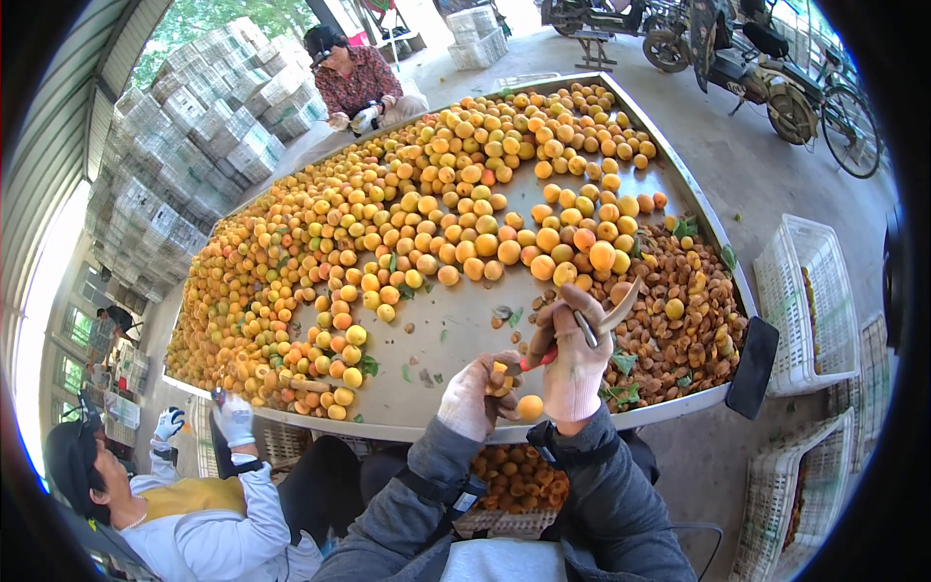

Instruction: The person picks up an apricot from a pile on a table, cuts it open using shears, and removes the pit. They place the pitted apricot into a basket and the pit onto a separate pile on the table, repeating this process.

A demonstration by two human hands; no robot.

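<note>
Gloved left hand (475,396) pinches an apricot (500,379) at the near edge of the metal tabletop (456,320). Gloved right hand (574,364), its grip closed on red-handled shears (582,328), hovers just beside it; a second apricot (529,407) shows below the hands. Apricot pile (417,223) covers the far and left tabletop; pits (679,330) fill the near right corner.
</note>
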